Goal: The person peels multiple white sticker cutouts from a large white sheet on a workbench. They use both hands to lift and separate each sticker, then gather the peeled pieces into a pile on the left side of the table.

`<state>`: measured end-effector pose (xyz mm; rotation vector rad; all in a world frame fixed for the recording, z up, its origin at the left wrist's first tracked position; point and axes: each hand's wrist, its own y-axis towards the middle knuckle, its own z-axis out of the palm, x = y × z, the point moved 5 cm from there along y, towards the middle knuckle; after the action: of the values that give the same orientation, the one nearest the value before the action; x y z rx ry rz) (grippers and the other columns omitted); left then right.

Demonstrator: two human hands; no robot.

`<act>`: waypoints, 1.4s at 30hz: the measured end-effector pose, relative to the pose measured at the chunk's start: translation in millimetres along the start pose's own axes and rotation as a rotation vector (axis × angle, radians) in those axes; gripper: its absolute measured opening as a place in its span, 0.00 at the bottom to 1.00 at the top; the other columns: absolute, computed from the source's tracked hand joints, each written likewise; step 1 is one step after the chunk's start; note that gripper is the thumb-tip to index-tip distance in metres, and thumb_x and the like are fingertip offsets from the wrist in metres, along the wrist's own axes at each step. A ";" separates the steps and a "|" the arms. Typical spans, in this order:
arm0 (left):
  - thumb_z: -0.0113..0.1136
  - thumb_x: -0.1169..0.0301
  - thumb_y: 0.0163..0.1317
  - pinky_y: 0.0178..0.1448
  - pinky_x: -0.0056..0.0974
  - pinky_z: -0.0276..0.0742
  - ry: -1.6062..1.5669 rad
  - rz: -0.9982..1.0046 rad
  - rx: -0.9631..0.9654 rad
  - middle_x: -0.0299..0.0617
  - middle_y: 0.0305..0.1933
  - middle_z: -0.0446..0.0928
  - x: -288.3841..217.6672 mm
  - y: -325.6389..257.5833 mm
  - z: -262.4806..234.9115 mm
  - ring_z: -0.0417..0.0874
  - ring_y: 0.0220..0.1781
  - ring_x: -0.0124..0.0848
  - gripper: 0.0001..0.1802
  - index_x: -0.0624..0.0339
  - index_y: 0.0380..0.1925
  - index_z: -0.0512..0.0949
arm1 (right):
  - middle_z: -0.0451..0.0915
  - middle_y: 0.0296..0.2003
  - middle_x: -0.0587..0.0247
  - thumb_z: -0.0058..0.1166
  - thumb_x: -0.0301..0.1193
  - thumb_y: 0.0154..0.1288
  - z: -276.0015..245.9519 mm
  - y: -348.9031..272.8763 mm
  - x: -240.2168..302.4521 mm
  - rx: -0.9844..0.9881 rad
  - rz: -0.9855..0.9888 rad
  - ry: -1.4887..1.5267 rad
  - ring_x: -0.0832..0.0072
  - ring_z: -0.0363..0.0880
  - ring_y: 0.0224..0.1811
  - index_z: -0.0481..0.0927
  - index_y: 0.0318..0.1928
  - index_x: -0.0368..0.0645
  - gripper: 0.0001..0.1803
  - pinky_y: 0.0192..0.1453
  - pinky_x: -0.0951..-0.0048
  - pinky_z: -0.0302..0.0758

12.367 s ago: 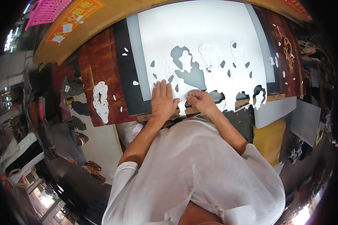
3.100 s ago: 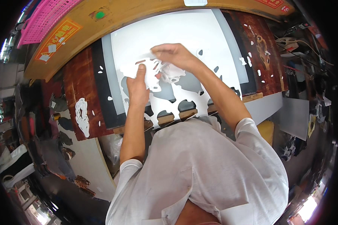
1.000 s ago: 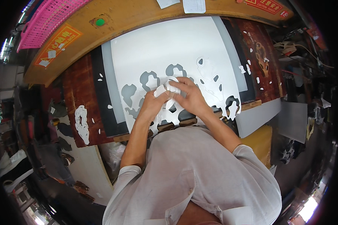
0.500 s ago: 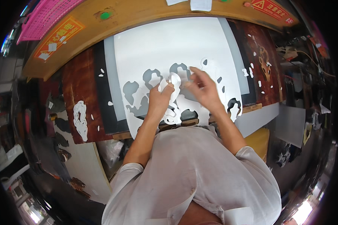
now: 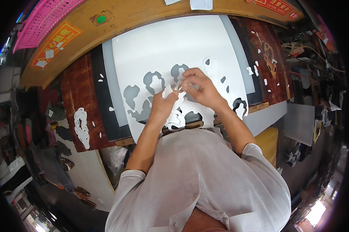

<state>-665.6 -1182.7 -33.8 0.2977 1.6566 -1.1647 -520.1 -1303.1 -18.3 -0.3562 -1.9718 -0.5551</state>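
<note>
A large white sheet lies over the work surface, with several shaped holes along its near part. Above those holes my left hand is closed on a white cut-out piece, thumb on top. My right hand reaches in from the other side, its fingers bent and pinched at the piece's right edge. The fingers hide much of that edge. Loose white cut shapes lie just below the hands, close to my body. At the sheet's right, a cut outline still has its shape lying in it.
White cut-outs are stacked on the brown board at left. A shaped cutting die lies on the right board among small white scraps. A yellow machine beam crosses the far side; a pink basket stands at the far left.
My right hand has moved in toward my left, and its fingers have come together at the white piece. The piece sits lower and more covered. The whole view has shifted slightly.
</note>
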 end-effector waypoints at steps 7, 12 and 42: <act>0.69 0.57 0.68 0.47 0.38 0.77 -0.136 -0.034 -0.160 0.42 0.44 0.86 0.2 2.3 -24.0 0.81 0.41 0.28 0.24 0.67 0.52 0.85 | 0.83 0.33 0.67 0.58 0.32 0.79 -51.4 -19.1 -43.9 -0.178 0.559 0.519 0.78 0.79 0.33 0.85 0.46 0.38 0.10 0.43 0.73 0.79; 0.67 0.57 0.71 0.53 0.38 0.79 -0.188 0.072 -0.148 0.43 0.46 0.86 -7.7 7.3 -2.9 0.84 0.46 0.29 0.25 0.70 0.56 0.83 | 0.85 0.32 0.64 0.65 0.35 0.75 -13.9 -30.1 -8.8 0.049 0.622 0.323 0.81 0.80 0.32 0.87 0.51 0.31 0.17 0.38 0.76 0.79; 0.58 0.76 0.67 0.66 0.36 0.77 0.150 0.259 0.142 0.41 0.58 0.85 -11.2 -9.2 12.5 0.82 0.59 0.29 0.24 0.61 0.64 0.81 | 0.84 0.42 0.48 0.57 0.29 0.74 15.4 -19.6 15.9 -0.021 0.298 -0.104 0.52 0.81 0.45 0.89 0.51 0.44 0.11 0.53 0.57 0.79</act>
<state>-659.6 -1193.5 -19.3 0.6840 1.6097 -1.0847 -548.2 -1311.5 -14.4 -0.6911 -1.9653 -0.3720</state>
